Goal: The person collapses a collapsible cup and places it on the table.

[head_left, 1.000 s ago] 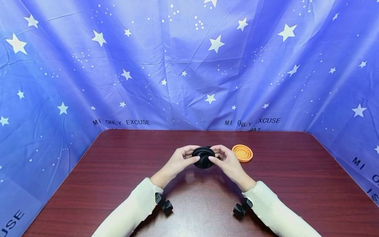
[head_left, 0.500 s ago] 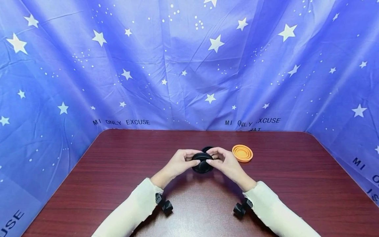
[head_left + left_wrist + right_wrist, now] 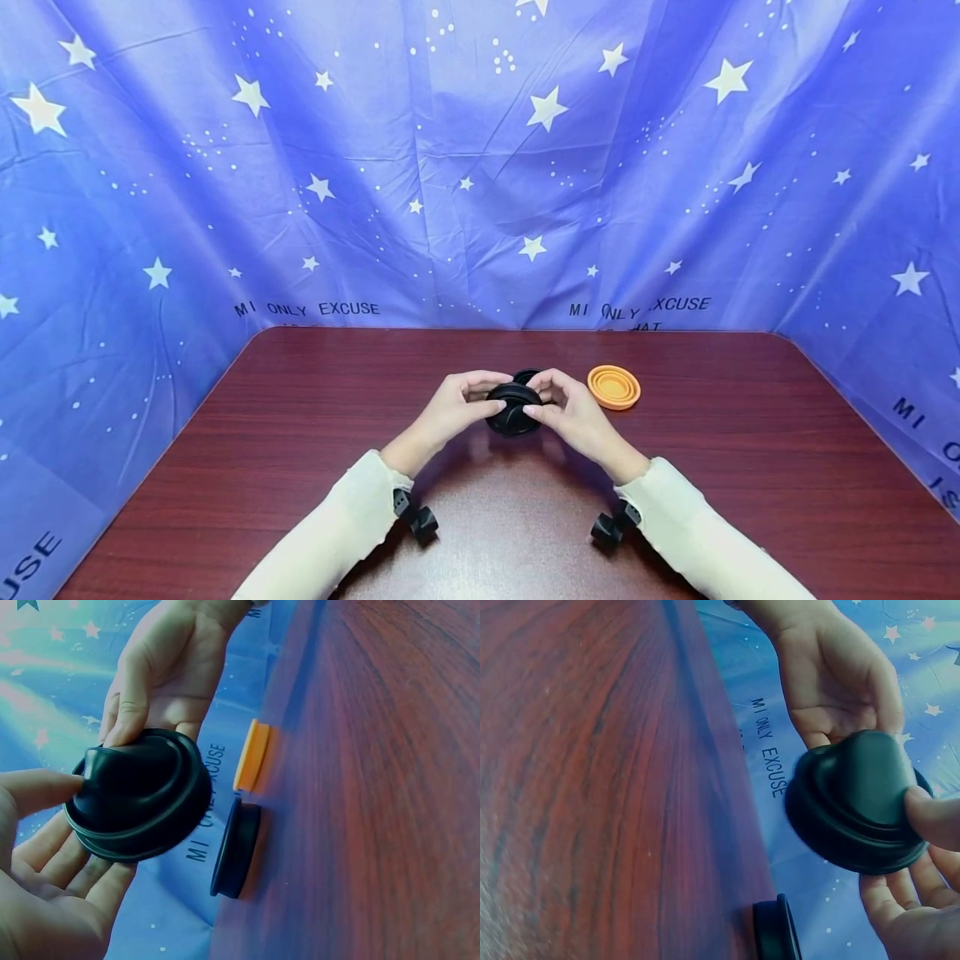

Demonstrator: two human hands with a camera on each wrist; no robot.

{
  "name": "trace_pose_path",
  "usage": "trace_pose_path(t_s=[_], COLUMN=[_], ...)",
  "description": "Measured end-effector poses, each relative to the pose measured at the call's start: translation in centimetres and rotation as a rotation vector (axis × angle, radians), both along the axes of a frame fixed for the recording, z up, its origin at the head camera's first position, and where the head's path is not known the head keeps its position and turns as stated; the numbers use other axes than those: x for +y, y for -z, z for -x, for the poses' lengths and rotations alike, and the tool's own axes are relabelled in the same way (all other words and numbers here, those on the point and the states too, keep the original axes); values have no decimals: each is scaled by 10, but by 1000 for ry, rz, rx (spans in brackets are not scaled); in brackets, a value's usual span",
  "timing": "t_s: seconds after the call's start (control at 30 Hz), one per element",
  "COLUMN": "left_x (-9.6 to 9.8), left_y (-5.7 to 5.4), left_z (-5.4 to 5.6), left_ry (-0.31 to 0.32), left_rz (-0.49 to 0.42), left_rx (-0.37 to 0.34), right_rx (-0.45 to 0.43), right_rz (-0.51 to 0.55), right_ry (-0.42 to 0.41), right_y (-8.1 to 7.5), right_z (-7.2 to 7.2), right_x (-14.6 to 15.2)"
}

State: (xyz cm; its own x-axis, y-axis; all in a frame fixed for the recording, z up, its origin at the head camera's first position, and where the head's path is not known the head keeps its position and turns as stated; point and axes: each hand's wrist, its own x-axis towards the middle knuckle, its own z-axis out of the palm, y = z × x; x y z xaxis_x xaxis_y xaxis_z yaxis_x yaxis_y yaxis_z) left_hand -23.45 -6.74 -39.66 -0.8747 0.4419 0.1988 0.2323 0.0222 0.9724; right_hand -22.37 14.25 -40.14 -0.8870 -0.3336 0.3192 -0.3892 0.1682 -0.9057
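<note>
Both hands hold a round black lid point(image 3: 513, 423) with a raised, rounded bump above the middle of the table. My left hand point(image 3: 450, 408) grips its left side, thumb on the upper face and fingers underneath. On the other side my right hand point(image 3: 576, 410) pinches it the same way. In the left wrist view the lid point(image 3: 139, 795) is tilted and off the table. Just behind it, a second black round piece point(image 3: 528, 375) with a rim lies on the table, partly hidden in the head view. An orange ringed disc point(image 3: 615, 387), like a collapsed cup, lies right of my right hand.
The dark red wooden table point(image 3: 285, 450) ends at a back edge close behind these things. A blue curtain point(image 3: 465, 183) with white stars hangs around it. Small black devices point(image 3: 417, 517) are strapped at both wrists.
The lid has come slightly down and toward me with both hands, uncovering more of the black piece behind it. In the last half second it has risen a little. The orange disc has stayed put.
</note>
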Motion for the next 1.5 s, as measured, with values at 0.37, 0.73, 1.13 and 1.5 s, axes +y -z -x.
trace_pose_path(t_s=[0.37,0.73,1.13,1.5], left_x=[0,-1,-1,-2], left_y=[-4,0,2,-6], left_z=[-1,3,1,-1], left_ry=[6,-8,31,41], left_rz=[-26,-11,39,-48], left_rx=[-28,5,8,-39], right_rx=[-60,-82,-34,-121], right_rz=[202,171,-9,192], right_ry=[50,43,17,32], right_y=[0,2,2,1], right_z=[0,1,1,-1], right_x=[-3,-4,-2,-5])
